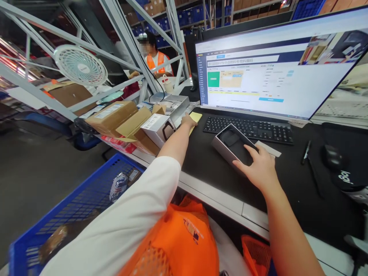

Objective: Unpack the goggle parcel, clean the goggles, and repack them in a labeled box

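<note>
My right hand point(260, 166) spans the near right end of an open narrow box point(222, 147), thumb on one long edge and fingers across toward the other. A black insert point(231, 138) with a rounded shape fills this box. My left hand point(189, 120) reaches far forward onto a yellow paper pad point(196, 116), beside an open grey box point(179, 107); its fingertips are mostly hidden, so I cannot tell its grip. Left of that arm stands a white carton point(156, 128) with a black strap-like picture. A pale slip of paper point(270, 148) lies past my right fingers.
Brown cardboard boxes point(115, 115) line the table's left edge. Below is a blue crate point(66, 195) with wrapped goods. A keyboard point(248, 128) sits under the monitor point(276, 69); a pen point(306, 152) and mouse point(333, 156) are rightward. Behind the frame sits a person in an orange vest point(156, 63).
</note>
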The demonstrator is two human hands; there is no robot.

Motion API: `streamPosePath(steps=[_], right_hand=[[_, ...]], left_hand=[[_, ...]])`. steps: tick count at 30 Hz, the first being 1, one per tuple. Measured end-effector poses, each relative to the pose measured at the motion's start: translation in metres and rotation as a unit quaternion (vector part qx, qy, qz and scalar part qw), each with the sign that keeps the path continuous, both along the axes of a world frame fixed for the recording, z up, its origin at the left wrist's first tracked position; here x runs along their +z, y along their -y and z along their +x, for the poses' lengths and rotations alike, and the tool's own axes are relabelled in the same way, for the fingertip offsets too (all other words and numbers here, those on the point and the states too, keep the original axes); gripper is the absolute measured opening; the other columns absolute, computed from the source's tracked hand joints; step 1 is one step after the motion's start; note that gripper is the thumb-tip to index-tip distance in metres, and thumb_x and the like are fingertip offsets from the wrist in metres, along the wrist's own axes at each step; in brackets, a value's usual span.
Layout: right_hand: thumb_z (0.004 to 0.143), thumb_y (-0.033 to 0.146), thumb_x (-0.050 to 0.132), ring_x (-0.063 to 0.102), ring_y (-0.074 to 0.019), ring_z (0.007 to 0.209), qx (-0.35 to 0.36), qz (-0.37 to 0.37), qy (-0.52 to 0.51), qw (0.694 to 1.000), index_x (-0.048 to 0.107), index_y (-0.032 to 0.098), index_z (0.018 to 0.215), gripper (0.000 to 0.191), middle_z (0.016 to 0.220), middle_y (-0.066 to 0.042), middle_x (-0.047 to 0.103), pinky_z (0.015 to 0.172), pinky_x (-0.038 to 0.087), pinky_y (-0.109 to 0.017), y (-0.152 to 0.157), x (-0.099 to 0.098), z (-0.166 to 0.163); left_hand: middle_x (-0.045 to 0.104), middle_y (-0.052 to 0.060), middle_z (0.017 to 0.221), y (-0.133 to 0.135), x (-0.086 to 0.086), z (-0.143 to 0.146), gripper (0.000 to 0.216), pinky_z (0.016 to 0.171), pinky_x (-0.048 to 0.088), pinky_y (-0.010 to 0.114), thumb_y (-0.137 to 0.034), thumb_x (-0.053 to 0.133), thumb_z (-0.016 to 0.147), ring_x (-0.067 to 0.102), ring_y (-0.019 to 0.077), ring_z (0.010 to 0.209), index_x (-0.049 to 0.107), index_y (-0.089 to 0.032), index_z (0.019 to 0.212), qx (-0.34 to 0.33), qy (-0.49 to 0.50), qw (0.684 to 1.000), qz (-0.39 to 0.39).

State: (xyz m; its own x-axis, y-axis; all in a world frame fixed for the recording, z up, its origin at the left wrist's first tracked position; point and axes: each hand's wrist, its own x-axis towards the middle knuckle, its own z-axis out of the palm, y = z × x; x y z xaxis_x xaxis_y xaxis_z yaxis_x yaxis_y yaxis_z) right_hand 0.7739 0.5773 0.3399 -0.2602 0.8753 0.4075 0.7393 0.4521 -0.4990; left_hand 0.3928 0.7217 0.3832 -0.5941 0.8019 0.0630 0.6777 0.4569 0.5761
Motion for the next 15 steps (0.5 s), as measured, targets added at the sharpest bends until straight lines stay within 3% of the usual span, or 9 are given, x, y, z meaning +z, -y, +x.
streamPosePath(steps=[2, 4, 8, 15], right_hand=[[0.09, 0.07, 0.059, 0.049, -0.0389, 0.135, 0.0, 0.001, -0.004, 1.0, 0.065, 0.021, 0.138, 0.069, 0.142, -0.02, 0.054, 0.11, 0.038, -0.058, 0.0, 0.0, 0.0], [0.09, 0.069, 0.059, 0.049, -0.0389, 0.135, 0.003, 0.0, -0.007, 1.0, 0.065, 0.021, 0.138, 0.069, 0.142, -0.02, 0.055, 0.11, 0.038, -0.058, 0.0, 0.001, 0.0], [0.089, 0.067, 0.063, 0.05, -0.0398, 0.135, 0.004, -0.008, -0.004, 1.0, 0.065, 0.021, 0.138, 0.068, 0.142, -0.02, 0.054, 0.11, 0.039, -0.059, 0.0, 0.003, 0.0], [0.088, 0.065, 0.065, 0.052, -0.0396, 0.133, 0.001, -0.016, -0.002, 1.0, 0.065, 0.022, 0.138, 0.066, 0.142, -0.018, 0.055, 0.109, 0.041, -0.057, 0.002, 0.006, -0.001]], left_hand=[[0.06, 0.023, 0.137, -0.003, 0.008, 0.002, 0.092, 0.113, 0.044, 0.04, -0.051, 0.094, 0.069, 0.057, 0.0299, 0.133, 0.051, -0.009, 0.139, -0.052, 0.008, 0.997, 0.058], [0.064, 0.021, 0.132, -0.011, 0.016, 0.0, 0.092, 0.112, 0.045, 0.041, -0.052, 0.094, 0.068, 0.058, 0.0301, 0.132, 0.052, -0.01, 0.138, -0.061, 0.013, 0.995, 0.082], [0.064, 0.025, 0.131, -0.037, 0.026, -0.019, 0.115, 0.114, 0.045, 0.047, -0.051, 0.1, 0.057, 0.055, 0.0367, 0.135, 0.041, -0.005, 0.145, -0.012, 0.016, 0.998, 0.068], [0.061, 0.027, 0.136, -0.079, 0.015, -0.052, 0.097, 0.108, 0.046, 0.052, -0.034, 0.101, 0.061, 0.056, 0.0407, 0.132, 0.047, -0.007, 0.136, 0.048, 0.01, 0.998, 0.038]])
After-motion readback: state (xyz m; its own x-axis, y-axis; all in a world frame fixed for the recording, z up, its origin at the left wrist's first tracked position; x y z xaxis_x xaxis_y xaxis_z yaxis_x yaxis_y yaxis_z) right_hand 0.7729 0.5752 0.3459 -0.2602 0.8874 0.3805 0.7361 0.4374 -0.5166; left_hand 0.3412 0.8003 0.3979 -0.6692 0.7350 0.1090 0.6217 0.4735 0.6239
